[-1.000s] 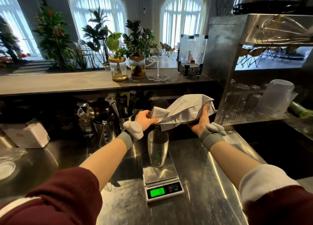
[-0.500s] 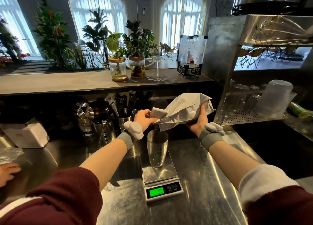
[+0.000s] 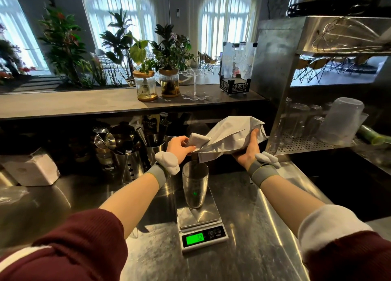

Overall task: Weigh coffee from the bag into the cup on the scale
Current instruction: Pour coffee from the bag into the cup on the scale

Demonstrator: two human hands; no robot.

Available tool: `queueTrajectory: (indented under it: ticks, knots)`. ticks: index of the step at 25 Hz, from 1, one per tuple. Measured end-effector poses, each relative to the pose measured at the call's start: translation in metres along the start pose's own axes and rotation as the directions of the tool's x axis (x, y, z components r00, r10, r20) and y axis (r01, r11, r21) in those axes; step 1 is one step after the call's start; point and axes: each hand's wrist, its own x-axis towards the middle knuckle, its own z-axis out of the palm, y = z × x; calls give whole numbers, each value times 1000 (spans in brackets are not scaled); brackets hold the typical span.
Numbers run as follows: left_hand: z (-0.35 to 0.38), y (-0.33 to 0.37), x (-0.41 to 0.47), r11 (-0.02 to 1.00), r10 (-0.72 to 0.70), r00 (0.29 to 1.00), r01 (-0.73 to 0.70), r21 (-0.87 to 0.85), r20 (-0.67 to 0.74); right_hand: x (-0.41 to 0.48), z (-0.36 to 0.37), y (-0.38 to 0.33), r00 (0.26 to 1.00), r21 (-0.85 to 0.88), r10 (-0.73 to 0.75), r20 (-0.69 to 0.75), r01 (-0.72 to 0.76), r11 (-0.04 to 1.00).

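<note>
A tall steel cup [image 3: 195,185] stands on a small digital scale [image 3: 200,221] whose green display is lit. Above it I hold a pale grey coffee bag [image 3: 227,137], tipped down to the left with its mouth over the cup's rim. My left hand [image 3: 179,146] grips the bag's folded mouth end. My right hand [image 3: 248,150] holds the bag's body from below and behind. Whether anything is falling from the bag cannot be seen.
Steel utensil holders [image 3: 129,166] and dark bar tools stand behind the scale to the left. A white box [image 3: 31,170] sits at the far left. A steel rack [image 3: 306,145] with glasses and plastic jugs is on the right. Plant jars [image 3: 146,88] stand on the upper ledge.
The bag has tilted further down, its mouth dropping closer to the cup. The scale's readout has changed. A hand seen at the far left half a second ago is gone.
</note>
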Motion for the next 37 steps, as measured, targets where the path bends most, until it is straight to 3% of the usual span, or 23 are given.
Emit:
queueTrajectory:
  ticks: [11, 18, 28, 37]
  knots:
    - [-1, 4, -5, 994, -67, 994, 74, -79, 85, 3, -3, 0, 1000, -1, -8, -6, 8, 1000]
    - [0, 1, -4, 1000, 8, 999, -8, 0, -35, -2, 0, 1, 1000, -3, 7, -1, -7, 1000]
    - [-2, -2, -7, 998, -33, 998, 37, -56, 61, 2, -3, 3, 1000, 4, 3, -16, -3, 1000]
    - [-2, -2, -4, 1000, 6, 1000, -5, 28, -24, -1, -3, 4, 1000, -12, 3, -4, -3, 1000]
